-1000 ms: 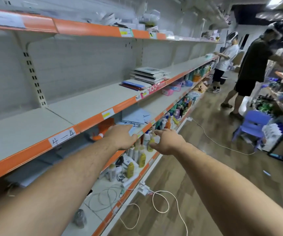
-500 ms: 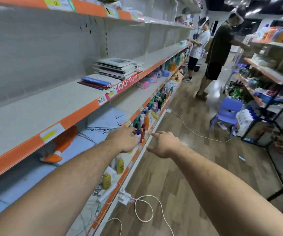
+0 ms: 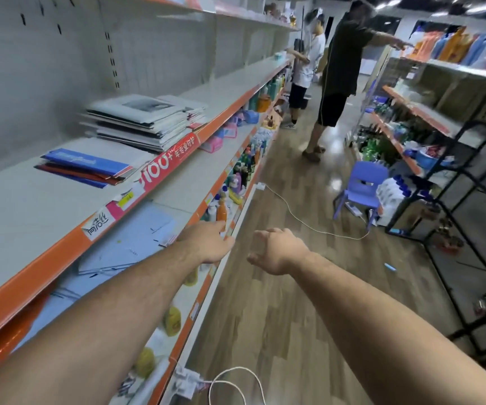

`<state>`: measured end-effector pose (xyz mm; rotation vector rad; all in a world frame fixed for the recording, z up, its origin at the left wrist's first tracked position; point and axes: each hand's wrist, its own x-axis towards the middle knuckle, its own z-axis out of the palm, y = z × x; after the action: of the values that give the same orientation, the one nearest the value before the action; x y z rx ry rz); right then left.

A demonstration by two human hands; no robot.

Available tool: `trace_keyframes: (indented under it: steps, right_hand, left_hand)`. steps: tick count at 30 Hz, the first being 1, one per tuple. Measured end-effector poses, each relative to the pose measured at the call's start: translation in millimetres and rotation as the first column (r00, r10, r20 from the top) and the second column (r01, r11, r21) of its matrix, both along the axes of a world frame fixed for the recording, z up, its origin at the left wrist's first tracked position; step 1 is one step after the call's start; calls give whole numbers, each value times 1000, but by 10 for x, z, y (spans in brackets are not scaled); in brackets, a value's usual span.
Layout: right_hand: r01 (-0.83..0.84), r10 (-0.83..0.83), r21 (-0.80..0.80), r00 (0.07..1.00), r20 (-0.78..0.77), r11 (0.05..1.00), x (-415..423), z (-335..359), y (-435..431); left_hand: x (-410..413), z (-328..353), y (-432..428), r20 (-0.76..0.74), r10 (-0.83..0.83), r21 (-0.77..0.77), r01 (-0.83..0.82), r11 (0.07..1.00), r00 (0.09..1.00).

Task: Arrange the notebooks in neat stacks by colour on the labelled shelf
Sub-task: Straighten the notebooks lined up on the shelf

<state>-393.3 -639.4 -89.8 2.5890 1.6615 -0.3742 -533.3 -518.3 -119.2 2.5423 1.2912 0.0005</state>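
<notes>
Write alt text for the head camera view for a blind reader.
A person's empty left hand and right hand reach forward along a shop aisle beside an orange-edged shelf. On it lie a blue and red notebook pile and a taller grey and white pile, with pale blue notebooks on the shelf below. Two other people stand further down.

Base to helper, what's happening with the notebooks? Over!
Left hand, right hand: grip open, empty. Blue-and-red notebooks, grey stack untouched on shelf ahead. No obstacle seen.
</notes>
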Motion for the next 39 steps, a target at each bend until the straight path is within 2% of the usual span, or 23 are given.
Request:
trace_keyframes:
  steps: [4,9,14,18,23,27,30,34,39]
  right_hand:
    - [-24,24,3,999,-22,1000,515,-76,416]
    - [-83,84,10,995,-45,996,1301,-236,1081]
    - [-249,249,4,966,-68,969,2074,-87,1763]
    - [-382,382,11,923,-47,924,2484,180,2288]
    - [-469,475,81,875,-91,879,2737,428,2936]
    - [-528,539,168,842,-28,833,2843,591,3505]
    - [-536,554,225,833,-18,814,2879,723,3922]
    - [-522,558,275,827,-67,807,2912,858,4504]
    - [-536,591,360,805,-56,764,2846,996,5098]
  left_hand:
    - [440,-32,366,-12,-15,24,15,1000,1000]
    - [1063,-15,838,-57,50,26,-49,998,997]
    - [1614,179,1315,-49,222,25,-221,975,974]
    - [1951,390,1660,-52,293,58,-290,955,955]
    - [2203,691,2006,-40,361,130,-353,926,932]
    - [2306,891,2431,16,395,216,-389,896,919]
    - [2388,1012,2824,24,402,280,-392,876,915]
    - [2440,1137,3367,69,431,309,-430,848,900]
    - [2383,1281,3886,66,483,330,-476,815,873]
